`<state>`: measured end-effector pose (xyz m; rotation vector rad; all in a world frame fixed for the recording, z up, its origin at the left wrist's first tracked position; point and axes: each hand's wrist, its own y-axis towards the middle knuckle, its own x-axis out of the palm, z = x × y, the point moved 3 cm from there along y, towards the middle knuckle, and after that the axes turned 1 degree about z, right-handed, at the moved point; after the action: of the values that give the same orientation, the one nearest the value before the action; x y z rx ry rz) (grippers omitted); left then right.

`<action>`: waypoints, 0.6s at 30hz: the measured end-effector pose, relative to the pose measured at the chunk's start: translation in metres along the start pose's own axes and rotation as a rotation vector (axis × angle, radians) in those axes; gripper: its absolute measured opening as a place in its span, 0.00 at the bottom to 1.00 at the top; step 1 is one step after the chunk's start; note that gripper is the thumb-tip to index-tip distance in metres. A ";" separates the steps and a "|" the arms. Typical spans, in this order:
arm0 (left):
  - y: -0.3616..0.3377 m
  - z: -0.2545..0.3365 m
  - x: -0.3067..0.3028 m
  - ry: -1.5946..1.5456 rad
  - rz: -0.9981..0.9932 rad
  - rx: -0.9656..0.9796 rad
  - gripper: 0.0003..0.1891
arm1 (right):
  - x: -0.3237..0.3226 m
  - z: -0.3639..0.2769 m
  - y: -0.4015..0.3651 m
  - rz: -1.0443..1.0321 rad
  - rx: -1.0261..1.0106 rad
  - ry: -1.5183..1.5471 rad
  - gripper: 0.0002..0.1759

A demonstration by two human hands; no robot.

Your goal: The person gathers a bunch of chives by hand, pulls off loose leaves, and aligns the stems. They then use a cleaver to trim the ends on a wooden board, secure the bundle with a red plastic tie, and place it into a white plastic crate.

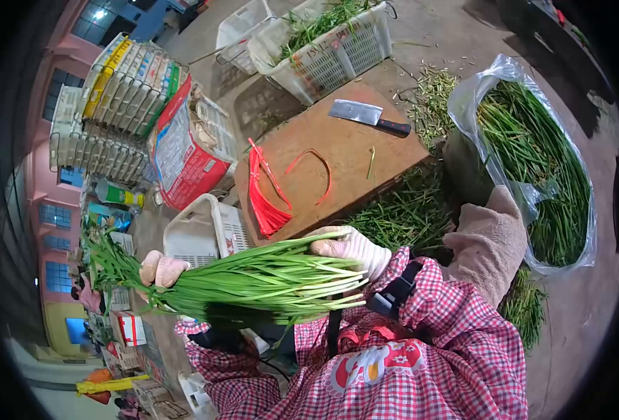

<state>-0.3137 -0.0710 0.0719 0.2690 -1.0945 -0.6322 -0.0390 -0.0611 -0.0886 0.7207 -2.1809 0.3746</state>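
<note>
A thick bunch of garlic chives (253, 280), green leaves at the left and pale stems at the right, lies across both my hands in front of my checked smock. My left hand (164, 270), in a pale glove, is closed around the leafy end. My right hand (351, 250), gloved too, grips the bunch near the pale stem end; some of its fingers are hidden. Beyond them, a wooden board (365, 164) bears a cleaver (355, 111), a bundle of red ties (267, 210), a single curved red tie (329, 175) and a loose green stem (371, 162).
At the right stands a clear plastic bag (467, 105) full of chives, with a beige cloth (488, 234) beside it. A white crate (330, 70) of greens is behind the board. Stacked crates (124, 91) and a red-and-white sack (190, 150) stand left. Cut stem bits (432, 98) litter the floor.
</note>
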 end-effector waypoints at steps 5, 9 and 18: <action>0.012 0.005 0.008 0.134 0.023 -0.124 0.09 | -0.002 -0.004 -0.005 -0.040 0.050 -0.027 0.23; -0.001 0.029 -0.010 0.033 0.012 0.068 0.09 | -0.048 0.000 -0.022 -0.053 0.035 -0.112 0.26; -0.018 0.045 -0.011 0.066 0.048 0.047 0.11 | -0.084 -0.031 -0.055 0.142 -0.070 -1.153 0.28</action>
<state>-0.3629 -0.0741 0.0751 0.3017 -1.0507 -0.5516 0.0569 -0.0590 -0.1313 0.8536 -3.3085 -0.1143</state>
